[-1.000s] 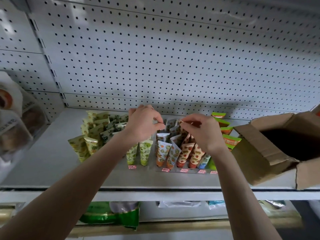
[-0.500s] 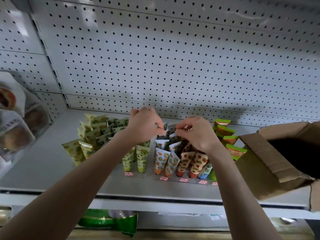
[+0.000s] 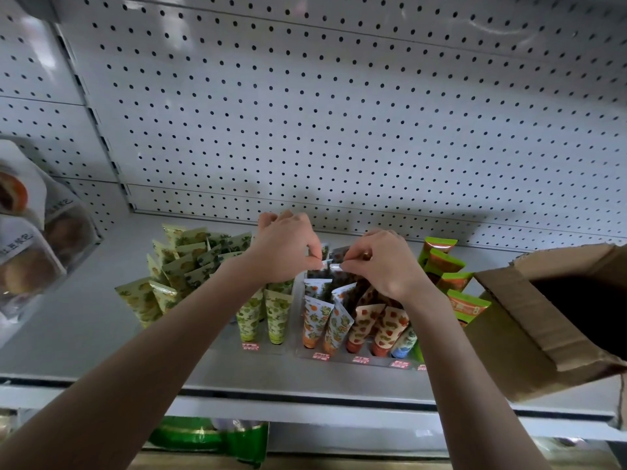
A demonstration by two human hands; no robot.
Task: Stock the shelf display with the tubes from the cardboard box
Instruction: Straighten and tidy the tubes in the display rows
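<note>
Rows of printed tubes stand cap-down in a clear display tray (image 3: 339,359) on the white shelf (image 3: 101,334): green-patterned tubes (image 3: 268,313), orange-fruit tubes (image 3: 325,320) and red-spotted tubes (image 3: 383,325). My left hand (image 3: 285,247) and my right hand (image 3: 386,262) meet above the back of the orange-fruit row. Each pinches the flat crimped end of a tube (image 3: 330,266) standing there. Which tube each hand holds is partly hidden by the fingers. The open cardboard box (image 3: 529,320) sits on the shelf at the right, its inside dark.
Yellow-green tubes (image 3: 176,266) stand loosely grouped at the left of the tray. Green-topped tubes (image 3: 451,279) line the gap beside the box. Bagged bread (image 3: 30,239) hangs at far left. A pegboard wall (image 3: 339,113) backs the shelf. Green packages (image 3: 210,435) lie on the shelf below.
Both hands have drawn closer together over the back of the orange-fruit row, fingertips now nearly touching. The view has shifted slightly; the box sits lower right in frame.
</note>
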